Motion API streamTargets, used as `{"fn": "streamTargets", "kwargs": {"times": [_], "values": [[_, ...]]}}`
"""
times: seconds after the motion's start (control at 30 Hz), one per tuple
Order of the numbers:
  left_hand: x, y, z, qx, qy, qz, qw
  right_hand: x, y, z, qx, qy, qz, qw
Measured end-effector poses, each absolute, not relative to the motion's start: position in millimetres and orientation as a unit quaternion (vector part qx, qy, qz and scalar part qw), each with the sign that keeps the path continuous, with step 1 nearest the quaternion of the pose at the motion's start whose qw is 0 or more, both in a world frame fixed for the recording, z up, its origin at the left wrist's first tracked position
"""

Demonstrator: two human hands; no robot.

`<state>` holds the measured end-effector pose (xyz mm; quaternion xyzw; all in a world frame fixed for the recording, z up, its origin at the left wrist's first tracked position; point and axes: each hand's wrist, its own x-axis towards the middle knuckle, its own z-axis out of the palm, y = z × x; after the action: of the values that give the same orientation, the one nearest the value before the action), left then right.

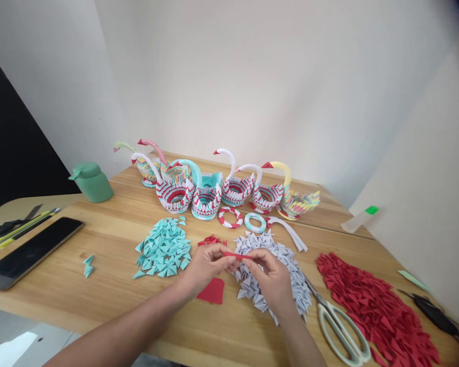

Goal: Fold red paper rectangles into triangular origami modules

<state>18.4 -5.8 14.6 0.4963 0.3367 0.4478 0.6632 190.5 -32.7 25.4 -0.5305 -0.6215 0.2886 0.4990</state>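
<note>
A narrow folded strip of red paper (237, 256) is stretched between my two hands above the table. My left hand (211, 264) pinches its left end between thumb and fingers, and my right hand (268, 272) pinches the right end. Below my left hand lies a stack of flat red paper (211, 292). A small heap of red folded pieces (211, 239) sits just behind the hands, partly hidden by them. Under and around my right hand spreads a pile of pale grey-lilac folded triangles (290, 267).
Turquoise triangles (164, 247) lie left, red triangles (375, 306) right beside scissors (340, 326). Several paper swans (207, 200) stand behind two paper rings (230, 217) and a white paper neck (288, 232). A phone (32, 252) and green pot (92, 183) are left.
</note>
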Motion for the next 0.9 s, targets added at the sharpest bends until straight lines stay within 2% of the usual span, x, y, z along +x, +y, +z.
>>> {"fn": "streamTargets", "kwargs": {"times": [0.47,0.7,0.9], "values": [[20,-5,14,0.462,0.325,0.458,0.686,191,-32,24,-0.533,-0.631,0.276,0.490],[19,-4,14,0.489,0.353,0.464,0.649,191,-29,19,-0.532,-0.632,0.280,0.488],[19,-1,11,0.475,0.369,0.493,0.628,195,-41,38,-0.536,-0.595,0.210,0.561]]}}
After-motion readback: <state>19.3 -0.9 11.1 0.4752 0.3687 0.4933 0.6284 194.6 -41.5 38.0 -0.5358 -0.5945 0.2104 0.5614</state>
